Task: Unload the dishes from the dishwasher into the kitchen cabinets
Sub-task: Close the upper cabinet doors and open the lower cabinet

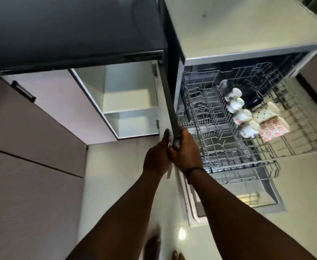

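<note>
Both hands grip the cabinet door (169, 102) at its lower corner: left hand (156, 156) and right hand (186, 151) fingers clamped round its edge; cups (242, 117) sit in the dishwasher rack (210, 139).

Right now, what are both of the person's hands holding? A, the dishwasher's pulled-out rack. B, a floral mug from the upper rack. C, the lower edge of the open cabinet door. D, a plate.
C: the left hand and the right hand both grip the bottom end of the dark-edged cabinet door, while the mugs sit untouched in the upper rack.
</note>
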